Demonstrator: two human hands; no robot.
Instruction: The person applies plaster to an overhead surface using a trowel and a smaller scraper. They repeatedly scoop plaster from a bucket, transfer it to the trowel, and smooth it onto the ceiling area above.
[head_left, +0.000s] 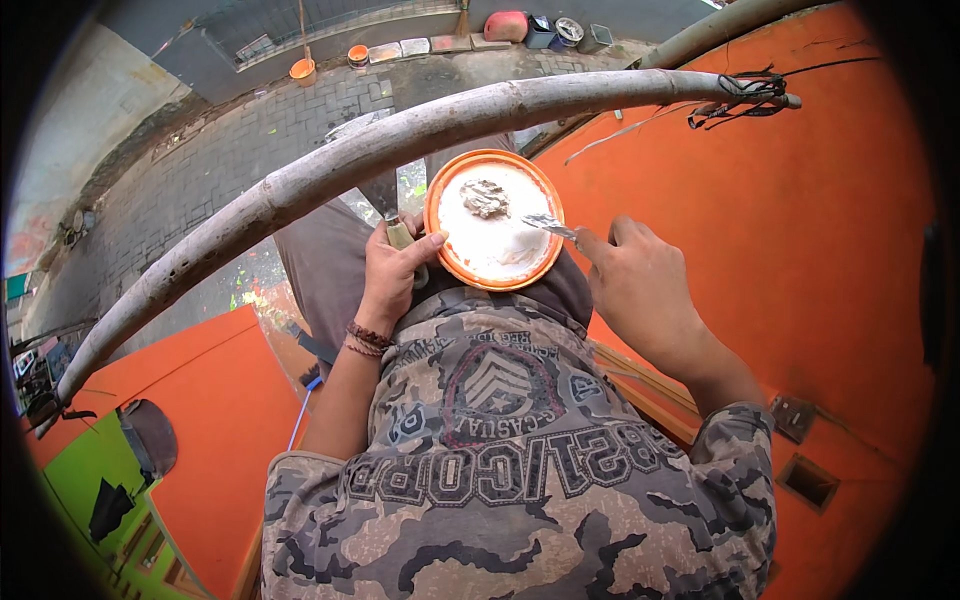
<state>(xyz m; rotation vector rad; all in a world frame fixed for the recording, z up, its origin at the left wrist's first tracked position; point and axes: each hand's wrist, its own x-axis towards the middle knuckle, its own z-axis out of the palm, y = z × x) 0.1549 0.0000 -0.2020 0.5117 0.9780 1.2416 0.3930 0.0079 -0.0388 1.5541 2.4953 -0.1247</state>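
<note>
- The left hand (395, 268) grips the near-left rim of an orange plate (447, 262), thumb hooked over the edge and fingers beneath. That clamp seems meant to keep the plate level and steady on the lap.
- A pale, tube-like handle (399, 235) is tucked under the same fingers, just beside the rim. Likely it is parked there so the hand need not let go of the plate. What it belongs to I cannot tell.
- The right hand (632, 285) is closed around the handle of a knife (548, 226), the forefinger stretched along it. The grip looks set for pressing and scraping.
- The blade reaches from that hand toward the left one, its tip resting on the white putty (490, 240) that fills the plate.
- A grey lump (486, 197) sits on the putty at the far side from both hands, apart from the blade tip.
- The plate lies between the two hands, slightly ahead of them and close to the body, where both wrists can work without stretching.
- A thick pale pole (330, 170) curves across beyond the hands, above the plate's far edge.
- An orange wall (800, 230) rises beyond the right hand.
- Beaded bracelets (366, 340) circle the left wrist.
</note>
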